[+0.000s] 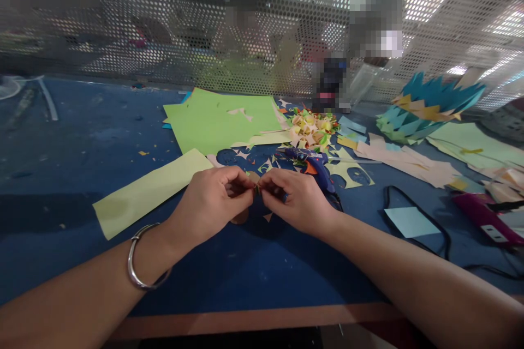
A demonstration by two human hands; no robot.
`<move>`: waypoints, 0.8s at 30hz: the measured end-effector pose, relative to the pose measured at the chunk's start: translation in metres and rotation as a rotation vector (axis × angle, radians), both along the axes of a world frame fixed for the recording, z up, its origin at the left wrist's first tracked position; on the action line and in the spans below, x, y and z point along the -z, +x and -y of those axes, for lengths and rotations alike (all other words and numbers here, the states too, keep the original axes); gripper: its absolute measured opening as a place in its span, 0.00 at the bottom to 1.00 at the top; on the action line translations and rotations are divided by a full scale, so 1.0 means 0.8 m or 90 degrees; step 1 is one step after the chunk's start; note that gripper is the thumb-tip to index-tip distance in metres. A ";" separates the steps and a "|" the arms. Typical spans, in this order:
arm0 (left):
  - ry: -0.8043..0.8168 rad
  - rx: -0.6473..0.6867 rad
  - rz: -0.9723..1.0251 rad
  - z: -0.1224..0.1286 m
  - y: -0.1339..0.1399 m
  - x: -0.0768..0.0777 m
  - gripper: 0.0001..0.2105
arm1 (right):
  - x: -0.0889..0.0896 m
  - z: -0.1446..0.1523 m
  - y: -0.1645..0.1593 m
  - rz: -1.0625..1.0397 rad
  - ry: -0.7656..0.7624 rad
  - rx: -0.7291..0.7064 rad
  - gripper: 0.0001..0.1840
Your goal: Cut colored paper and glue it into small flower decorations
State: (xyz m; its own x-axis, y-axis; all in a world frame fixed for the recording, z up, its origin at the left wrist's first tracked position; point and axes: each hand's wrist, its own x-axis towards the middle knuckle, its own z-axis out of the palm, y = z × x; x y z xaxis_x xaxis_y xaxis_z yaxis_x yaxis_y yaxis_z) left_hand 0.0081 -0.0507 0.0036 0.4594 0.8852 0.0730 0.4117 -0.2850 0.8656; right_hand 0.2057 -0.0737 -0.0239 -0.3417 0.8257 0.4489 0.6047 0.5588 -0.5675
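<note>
My left hand [216, 196], with a silver bangle [133, 262] at its wrist, pinches with thumb and forefinger at the middle of the work surface. Opposite it, my right hand [297, 196] pinches the same way, and the fingertips of both almost meet. Between them is a small greenish paper piece [257, 189], mostly hidden by the fingers. A brown round piece [240, 217] lies partly under my left hand. Just beyond my right hand rests a blue glue gun [323, 172] with an orange trigger. A pale yellow paper strip [147, 191] lies left of my left hand.
Green paper sheets [225, 120] lie at the back, beside a heap of small paper flowers [313, 128]. Cut scraps [352, 169] surround the glue gun. Rightward are a blue paper basket [429, 106], a light blue square [412, 222] and a magenta power strip [487, 218] with black cable.
</note>
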 end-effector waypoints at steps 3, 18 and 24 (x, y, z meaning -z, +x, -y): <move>0.038 0.002 -0.033 0.001 0.000 -0.001 0.04 | -0.001 0.000 0.000 -0.003 0.004 -0.004 0.05; 0.063 0.031 -0.103 0.000 0.000 -0.003 0.03 | -0.001 0.000 0.001 0.017 -0.009 -0.046 0.08; 0.017 0.027 -0.021 0.000 -0.003 -0.003 0.01 | -0.002 -0.001 0.002 -0.002 0.012 -0.028 0.05</move>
State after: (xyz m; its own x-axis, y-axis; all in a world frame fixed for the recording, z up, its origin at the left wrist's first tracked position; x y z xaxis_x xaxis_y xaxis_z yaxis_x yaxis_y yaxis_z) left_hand 0.0060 -0.0506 0.0059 0.4989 0.8629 0.0801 0.4272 -0.3253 0.8436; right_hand 0.2073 -0.0731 -0.0227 -0.3763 0.8011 0.4655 0.5779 0.5956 -0.5580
